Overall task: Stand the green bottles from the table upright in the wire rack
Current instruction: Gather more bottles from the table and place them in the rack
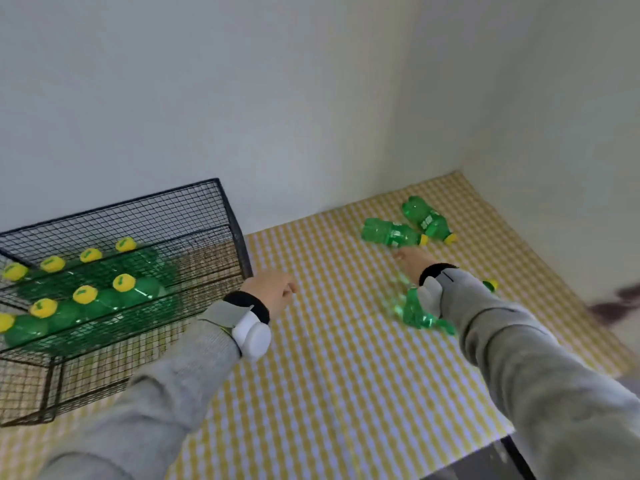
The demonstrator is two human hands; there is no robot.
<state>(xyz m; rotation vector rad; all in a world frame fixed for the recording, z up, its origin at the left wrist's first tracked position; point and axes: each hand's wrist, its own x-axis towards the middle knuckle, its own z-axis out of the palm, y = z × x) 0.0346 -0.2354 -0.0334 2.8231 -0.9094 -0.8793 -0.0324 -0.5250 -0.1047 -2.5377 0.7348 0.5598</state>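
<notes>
A black wire rack (228,216) stands at the left and holds several green bottles with yellow caps (85,294) upright in two rows. Two green bottles (391,233) (427,220) lie on their sides at the far right of the table. A third bottle (420,313) lies under my right forearm, its yellow cap (491,285) showing past the sleeve. My right hand (414,263) reaches toward the two far bottles, just short of them, holding nothing. My left hand (273,289) hovers beside the rack's right end, fingers loosely curled and empty.
The table wears a yellow and white checked cloth (329,375). White walls meet in a corner behind the far bottles. The table's dark edge (516,455) shows at the lower right. A dark blurred shape (620,303) lies at the right edge.
</notes>
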